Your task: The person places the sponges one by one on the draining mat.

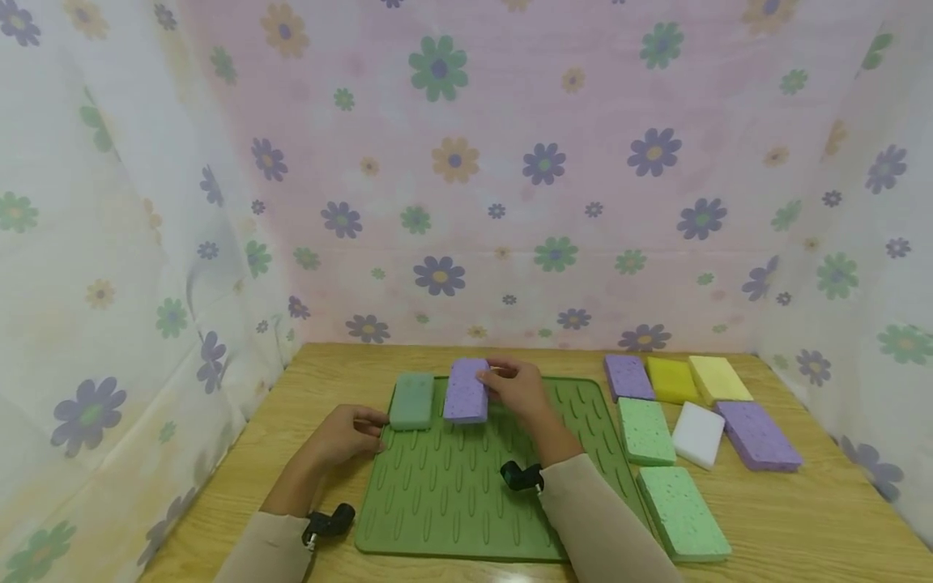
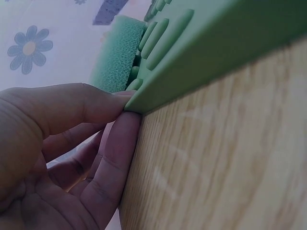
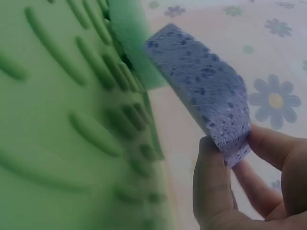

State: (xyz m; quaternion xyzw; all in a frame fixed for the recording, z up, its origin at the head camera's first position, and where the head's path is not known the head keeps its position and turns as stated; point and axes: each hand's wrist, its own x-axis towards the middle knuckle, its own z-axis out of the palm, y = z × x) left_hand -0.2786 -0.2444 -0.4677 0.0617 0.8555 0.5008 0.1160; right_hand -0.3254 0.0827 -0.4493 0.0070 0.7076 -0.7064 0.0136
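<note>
1. Backdrop first: a pale cloth printed with flowers [image 1: 496,105] walls in a light wooden table [image 1: 802,518].
2. On that table, a green rectangular ribbed mat [image 1: 430,518], rubbery by the look of it, much of its surface bare.
3. Over to its right, seven block sponges [image 1: 698,435] in purple, yellows, mint green and white, all lying off the mat.
4. Left hand [image 1: 342,437] at the mat's left edge, thumb and finger nipping the rim with only its thickness between them: a steadying hold, I'd judge.
5. Right hand [image 1: 521,389] over the far part of the mat, thumb and fingertips closed to a sponge's thickness.
6. And there's the catch: a purple pitted rectangular sponge [image 1: 466,393], gripped by its right side, raised above the mat. Placing looks like the step in hand.
7. Just left, apart from it, a teal porous block sponge [image 1: 411,401] sits on the mat. The next move seems to call for a level lowering alongside, then a clean release.
</note>
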